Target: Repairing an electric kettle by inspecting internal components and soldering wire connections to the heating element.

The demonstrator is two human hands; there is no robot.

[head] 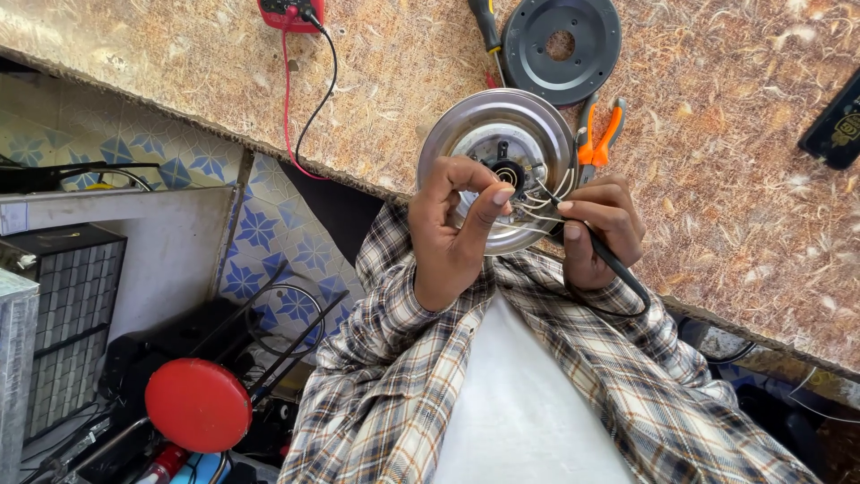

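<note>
Here the left hand (452, 224) pinches thin white wires (537, 204) on the round metal base (495, 170) at the desk (717, 179) edge; the right hand (602, 229), closed on a black probe (618, 264), could slip and snap them.

The metal disc (498, 143) lies on the bench (735, 179) under the left hand (455, 235), the right hand (602, 229) just beside it, pliers (598, 136) and round plate (562, 47) beyond them.

Brown, cream and grey plaid shirt sleeves (394, 358) hang open over a plain white undershirt (520, 403).
</note>
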